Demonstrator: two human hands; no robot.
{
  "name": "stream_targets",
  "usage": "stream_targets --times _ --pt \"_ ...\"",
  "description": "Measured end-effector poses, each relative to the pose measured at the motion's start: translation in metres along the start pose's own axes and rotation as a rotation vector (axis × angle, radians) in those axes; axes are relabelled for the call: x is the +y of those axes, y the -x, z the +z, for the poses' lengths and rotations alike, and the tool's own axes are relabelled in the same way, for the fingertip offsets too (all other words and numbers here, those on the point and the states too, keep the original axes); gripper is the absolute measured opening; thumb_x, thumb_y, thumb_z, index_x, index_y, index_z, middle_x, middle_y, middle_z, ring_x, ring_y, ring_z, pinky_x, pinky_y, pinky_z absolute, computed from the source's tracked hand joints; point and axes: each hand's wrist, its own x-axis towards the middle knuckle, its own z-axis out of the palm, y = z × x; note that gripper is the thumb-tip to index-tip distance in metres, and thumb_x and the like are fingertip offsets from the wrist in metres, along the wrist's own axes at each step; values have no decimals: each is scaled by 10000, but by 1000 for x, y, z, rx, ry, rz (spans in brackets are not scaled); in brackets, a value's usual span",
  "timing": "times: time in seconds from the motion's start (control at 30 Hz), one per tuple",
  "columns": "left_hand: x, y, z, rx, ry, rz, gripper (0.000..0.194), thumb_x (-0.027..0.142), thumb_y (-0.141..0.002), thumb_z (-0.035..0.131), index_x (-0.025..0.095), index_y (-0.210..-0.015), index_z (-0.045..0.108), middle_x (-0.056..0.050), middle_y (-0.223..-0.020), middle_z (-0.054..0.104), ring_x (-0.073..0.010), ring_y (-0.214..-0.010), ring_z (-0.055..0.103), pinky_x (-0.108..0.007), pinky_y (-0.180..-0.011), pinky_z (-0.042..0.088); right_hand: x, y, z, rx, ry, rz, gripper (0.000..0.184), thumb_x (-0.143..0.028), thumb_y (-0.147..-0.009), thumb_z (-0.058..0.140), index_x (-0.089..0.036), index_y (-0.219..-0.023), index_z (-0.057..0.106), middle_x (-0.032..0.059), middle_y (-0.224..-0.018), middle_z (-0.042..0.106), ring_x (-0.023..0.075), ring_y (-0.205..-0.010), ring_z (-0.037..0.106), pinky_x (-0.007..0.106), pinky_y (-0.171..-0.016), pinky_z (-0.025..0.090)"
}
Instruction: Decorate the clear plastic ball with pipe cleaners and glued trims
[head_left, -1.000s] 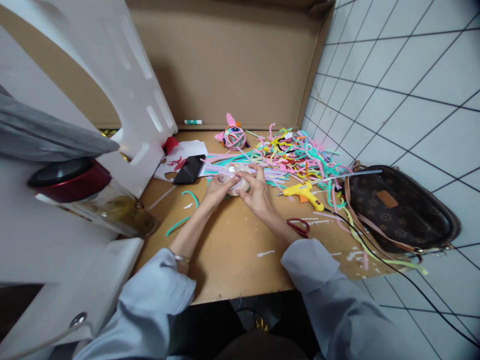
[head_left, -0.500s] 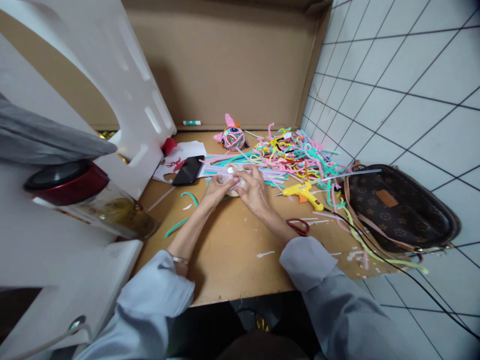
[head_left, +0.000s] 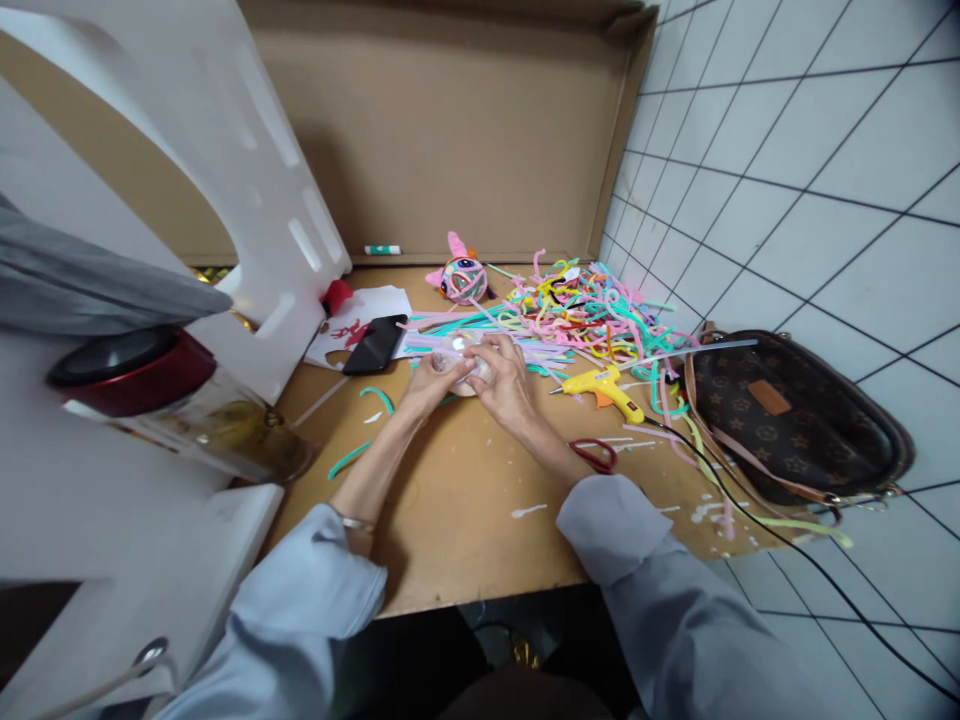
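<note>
1. Ball (head_left: 457, 345), clear and pale inside, sits between our two hands, left of the glue gun (head_left: 602, 383); whether it touches the table (head_left: 465, 530), we cannot tell.
2. Our left hand (head_left: 430, 383) grips the ball's left side, thumb across the near face, the fingers partly hidden.
3. Our right hand (head_left: 505, 380) curls around its right side with bent fingers, and is the nearer one to the glue gun.
4. Just beyond the glue gun we see a tangled heap of fuzzy sticks (head_left: 600, 315), pink, green and yellow.
5. On our side of the glue gun lie red scissors (head_left: 613, 460).
6. To the glue gun's right rests a brown bag (head_left: 810, 415).
7. Well to its left lies a black phone (head_left: 375, 345).
</note>
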Motion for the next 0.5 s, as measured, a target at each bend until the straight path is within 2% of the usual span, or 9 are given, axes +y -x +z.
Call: stream_targets --times 0.23,0.5 --pt "0 -1 -3 -20 -87 37 613 603 -479 816 143 -849 652 -41 -751 680 -224 -773 639 -317 -698 490 1 -1 0 2 -17 -11 351 -52 -747 653 -221 -1050 705 82 -1153 543 250 -1139 523 408 -1015 449" --pt "11 6 -1 -68 0 25 671 618 -363 850 155 -792 622 -36 -749 669 -216 -759 621 -333 -734 496 3 0 1 7 -38 -15 324 -50 -749 649 -245 -1001 711 72 -1140 530 250 -1136 514 412 -1000 446"
